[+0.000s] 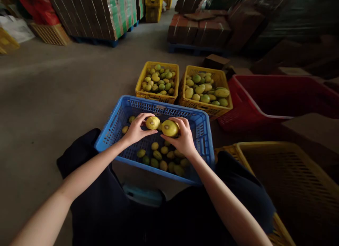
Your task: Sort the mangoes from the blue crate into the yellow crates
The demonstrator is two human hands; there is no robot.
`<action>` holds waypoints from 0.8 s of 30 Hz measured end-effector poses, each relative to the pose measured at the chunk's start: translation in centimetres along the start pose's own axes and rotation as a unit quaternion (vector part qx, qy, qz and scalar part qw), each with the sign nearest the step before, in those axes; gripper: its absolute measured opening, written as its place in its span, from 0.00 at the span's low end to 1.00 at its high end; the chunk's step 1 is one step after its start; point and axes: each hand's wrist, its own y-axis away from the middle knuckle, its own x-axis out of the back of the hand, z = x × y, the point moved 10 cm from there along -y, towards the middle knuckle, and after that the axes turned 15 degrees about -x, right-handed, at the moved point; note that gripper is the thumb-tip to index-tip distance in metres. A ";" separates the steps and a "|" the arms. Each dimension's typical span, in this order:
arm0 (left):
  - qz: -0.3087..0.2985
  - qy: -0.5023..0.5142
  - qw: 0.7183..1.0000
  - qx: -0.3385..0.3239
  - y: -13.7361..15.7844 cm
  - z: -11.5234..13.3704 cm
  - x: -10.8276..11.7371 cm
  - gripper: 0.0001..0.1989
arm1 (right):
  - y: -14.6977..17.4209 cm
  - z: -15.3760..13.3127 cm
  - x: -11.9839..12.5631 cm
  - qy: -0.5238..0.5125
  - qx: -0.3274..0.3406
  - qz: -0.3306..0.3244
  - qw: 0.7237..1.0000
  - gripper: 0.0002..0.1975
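Two yellow fruits are up in the person's hands, both above the blue crate (156,170). The left fruit (153,122) sits in the grip of the left hand (137,127), fingers over its upper side and thumb below; the right fruit (170,128) is clamped the same way by the right hand (182,134). They are held side by side, rounded ends toward the person, with a bit of yellow showing between them that I can't make out properly.

Down in the blue crate I count two fruits by the far left corner, and roughly a dozen more, yellow to green, clustered toward the near right; the right hand and forearm may cover others.

Just past its far side stand two filled yellow crates. The left yellow crate (138,92) is heaped with small yellow and green fruits, too many to count; the right yellow crate (228,94) carries bigger, longer ones. To the right is one red crate (238,110), its inside dark, and nearer, beside the person's leg, another yellow crate (261,144). Farther off, brown cartons (182,28) rest on a blue pallet (185,48) on the floor (79,80).
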 end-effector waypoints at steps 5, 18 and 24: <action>0.003 0.064 0.998 0.003 -0.5 0.5 0.0 0.29 | -0.6 1.6 -0.3 -0.120 -0.057 -0.032 0.991 0.30; 0.115 0.403 0.890 0.181 1.1 -3.8 -0.6 0.10 | 0.0 4.0 -3.1 -0.482 -0.268 -0.165 0.818 0.17; 0.227 0.382 0.855 0.267 2.1 -9.0 2.7 0.12 | 0.1 5.1 -2.7 -0.550 -0.311 -0.164 0.757 0.18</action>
